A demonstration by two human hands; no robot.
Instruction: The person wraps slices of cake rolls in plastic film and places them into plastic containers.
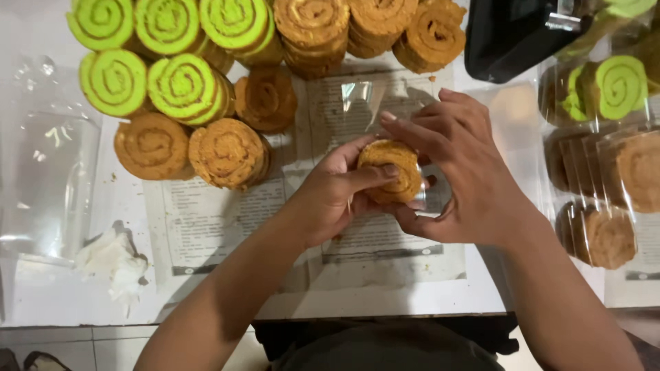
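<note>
Two hands — left hand (pixel 337 196), right hand (pixel 467 182) — grip one brown roll slice (pixel 390 170).

Green swirl rolls (pixel 165 55) at table (pixel 385 299) far-left corner, brown rolls (pixel 371 27) along far edge, bagged rolls (pixel 605 178) at right edge, crumpled tissue (pixel 110 261) nr left edge, black device (pixel 515 34) far-right corner.
</note>
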